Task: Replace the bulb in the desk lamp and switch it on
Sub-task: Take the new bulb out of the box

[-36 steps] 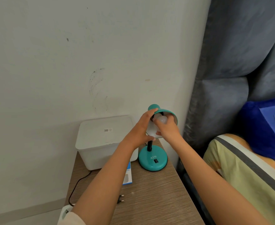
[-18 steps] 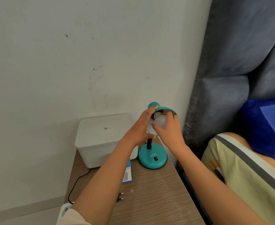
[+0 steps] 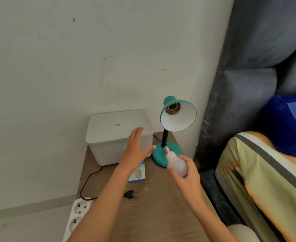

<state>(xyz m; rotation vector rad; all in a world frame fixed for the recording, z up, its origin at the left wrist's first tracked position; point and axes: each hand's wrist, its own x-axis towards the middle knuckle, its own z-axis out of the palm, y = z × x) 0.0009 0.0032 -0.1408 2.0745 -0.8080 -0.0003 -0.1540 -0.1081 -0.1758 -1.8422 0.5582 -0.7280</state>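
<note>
Where the wood-grain tabletop (image 3: 161, 206) meets the white wall (image 3: 56, 67), a white lidded box (image 3: 115, 137) sits at the back w/ the teal desk lamp (image 3: 176, 117) just right of it, socket bare, shade tilted toward the camera. Right hand (image 3: 187, 175) grips the bulb (image 3: 176, 165), screw cap pointing up-left, in front of the lamp base. Left hand (image 3: 136, 151) is spread, fingers loose, holding nothing, in front of the box. Loose plug (image 3: 130, 194) and blue-white carton (image 3: 137, 173) lie mid-tabletop; power strip (image 3: 77, 215) at the left edge. Bed (image 3: 265, 180) is close along the right edge; front area clear.
</note>
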